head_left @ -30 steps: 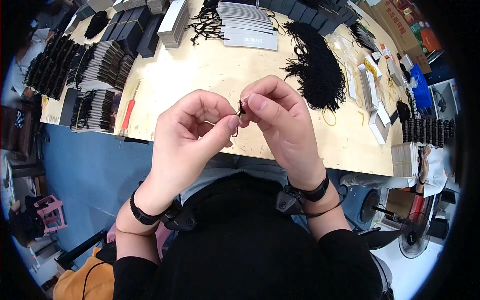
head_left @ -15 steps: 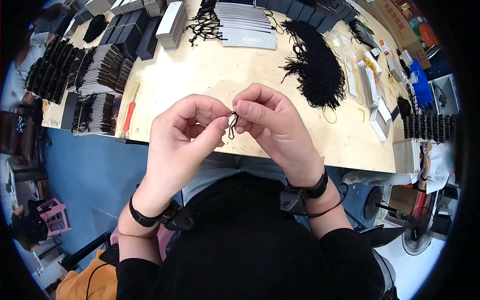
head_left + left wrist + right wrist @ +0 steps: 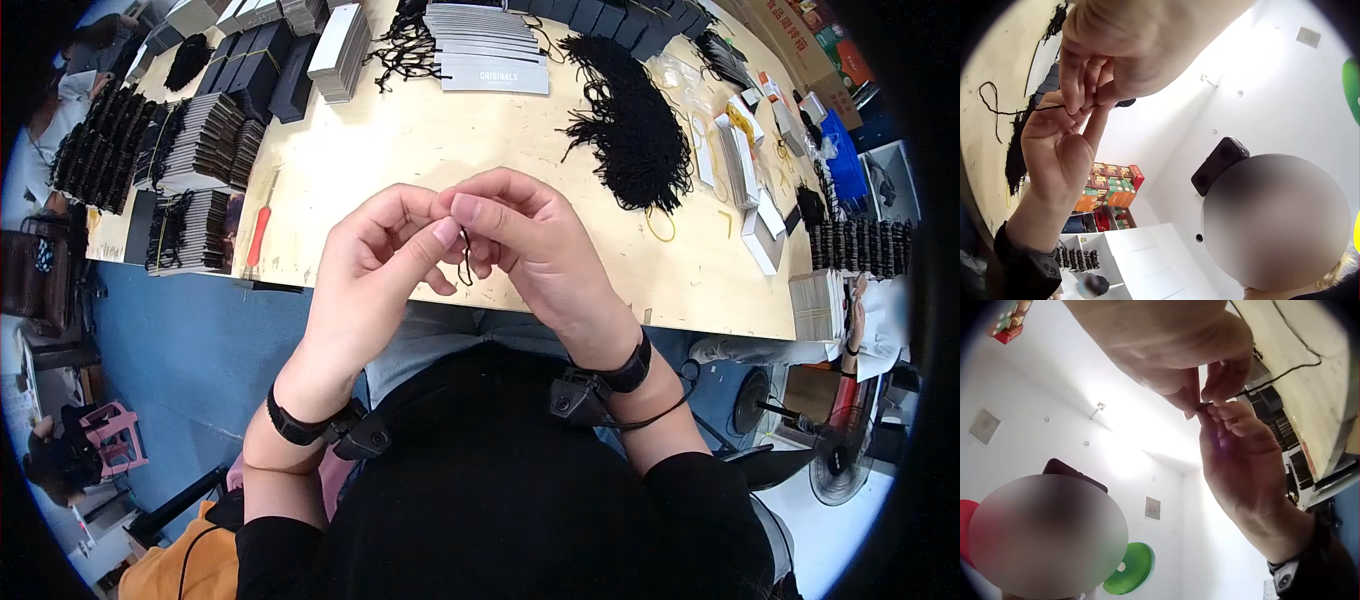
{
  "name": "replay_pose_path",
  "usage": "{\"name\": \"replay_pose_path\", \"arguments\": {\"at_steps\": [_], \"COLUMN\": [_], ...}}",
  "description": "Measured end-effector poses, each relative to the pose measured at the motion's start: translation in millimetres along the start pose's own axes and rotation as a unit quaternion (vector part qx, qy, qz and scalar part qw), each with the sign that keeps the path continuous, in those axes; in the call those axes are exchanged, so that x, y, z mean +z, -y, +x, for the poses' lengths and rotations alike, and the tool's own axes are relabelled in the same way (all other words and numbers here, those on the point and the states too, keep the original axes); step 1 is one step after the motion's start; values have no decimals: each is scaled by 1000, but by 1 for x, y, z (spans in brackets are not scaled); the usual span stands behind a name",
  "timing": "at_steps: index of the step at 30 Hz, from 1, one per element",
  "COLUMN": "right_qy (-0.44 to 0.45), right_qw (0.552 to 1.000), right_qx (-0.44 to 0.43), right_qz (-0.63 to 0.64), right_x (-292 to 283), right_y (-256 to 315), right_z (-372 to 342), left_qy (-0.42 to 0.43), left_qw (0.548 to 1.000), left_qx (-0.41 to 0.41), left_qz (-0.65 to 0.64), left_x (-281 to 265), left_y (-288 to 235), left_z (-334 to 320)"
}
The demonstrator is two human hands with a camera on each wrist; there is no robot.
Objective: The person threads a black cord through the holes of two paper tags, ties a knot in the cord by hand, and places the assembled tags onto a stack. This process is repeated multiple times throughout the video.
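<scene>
A thin black cord (image 3: 466,266) hangs in a small loop below the fingertips in the head view. My left hand (image 3: 375,265) pinches it between thumb and index finger, and my right hand (image 3: 545,255) pinches it from the other side; the fingertips of both meet. In the left wrist view the cord (image 3: 1013,113) trails out sideways from the fingers and bends back on itself. The right wrist view shows the cord (image 3: 1282,376) running from the pinch across the table side. The part between the fingertips is mostly hidden.
On the table (image 3: 350,150) lie a red-handled tool (image 3: 259,236), a heap of black cords (image 3: 635,135), grey tags marked ORIGINALS (image 3: 495,78) and a yellow rubber band (image 3: 660,228). Stacks of corded tags (image 3: 190,230) stand at left, white boxes (image 3: 762,240) at right.
Both hands have drawn closer, their fingertips now meeting, and the right hand has shifted left. The cord loop, lifted clear into view half a second ago, is now partly covered by fingers.
</scene>
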State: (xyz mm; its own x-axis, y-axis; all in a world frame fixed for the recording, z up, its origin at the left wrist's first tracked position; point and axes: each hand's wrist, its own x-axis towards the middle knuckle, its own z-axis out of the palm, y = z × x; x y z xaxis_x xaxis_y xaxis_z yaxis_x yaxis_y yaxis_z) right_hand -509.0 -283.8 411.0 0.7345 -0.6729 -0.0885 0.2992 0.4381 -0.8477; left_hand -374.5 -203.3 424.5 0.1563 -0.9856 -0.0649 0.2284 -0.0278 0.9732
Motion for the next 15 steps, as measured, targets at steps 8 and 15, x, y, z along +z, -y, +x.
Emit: {"name": "replay_pose_path", "arguments": {"at_steps": [8,15], "right_qy": [1,-30], "right_qw": [998,981], "right_qx": [34,-30], "right_qz": [-59,-188], "right_x": [4,4], "right_y": [0,0], "right_z": [-9,-11], "left_qy": [-42,-28], "left_qw": [999,999], "left_qx": [33,3], "left_qz": [6,15], "left_x": [-4,-3], "left_y": [1,3], "left_z": [-3,-3]}}
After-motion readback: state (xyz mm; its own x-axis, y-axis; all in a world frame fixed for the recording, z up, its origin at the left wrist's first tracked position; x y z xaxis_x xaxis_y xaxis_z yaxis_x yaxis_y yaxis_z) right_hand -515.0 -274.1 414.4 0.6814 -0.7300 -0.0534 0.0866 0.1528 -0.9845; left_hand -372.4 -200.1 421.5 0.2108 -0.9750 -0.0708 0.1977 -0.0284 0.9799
